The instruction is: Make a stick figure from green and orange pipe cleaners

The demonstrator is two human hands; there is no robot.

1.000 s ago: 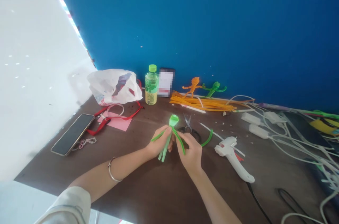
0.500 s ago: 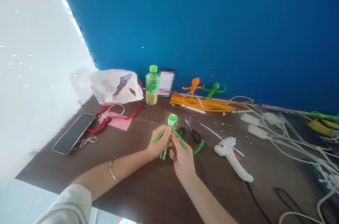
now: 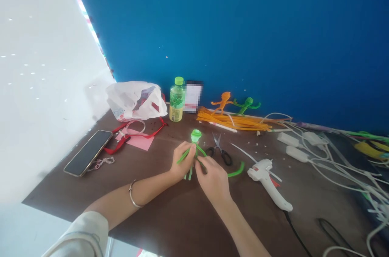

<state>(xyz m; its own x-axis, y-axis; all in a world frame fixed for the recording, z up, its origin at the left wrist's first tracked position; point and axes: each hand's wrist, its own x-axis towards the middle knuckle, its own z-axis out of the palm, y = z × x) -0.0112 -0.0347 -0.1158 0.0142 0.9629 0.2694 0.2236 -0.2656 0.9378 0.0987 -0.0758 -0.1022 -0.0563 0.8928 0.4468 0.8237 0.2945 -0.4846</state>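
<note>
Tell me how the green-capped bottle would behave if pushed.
Standing upright and fairly narrow, the bottle would likely tip if pushed near its cap. Its rounded sides suggest it might then roll.

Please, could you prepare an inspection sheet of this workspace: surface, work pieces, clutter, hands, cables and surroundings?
Surface: dark brown table, small white bits scattered on it.
Work pieces: green piece with a rounded top, held upright; orange figure and green figure at the back, by a bundle of orange stems.
Clutter: phone, pink paper, red strap, white plastic bag and bottle; scissors lying with blades apart; glue gun on its side.
Hands: left hand grips the green piece below its top; right hand has its fingertips at the lower part, exact hold hidden.
Cables: tangled white cables with white adapters at right; black cord runs from the glue gun.
Surroundings: blue wall behind, white upright surface at left.
Other people: nothing seen.
</note>
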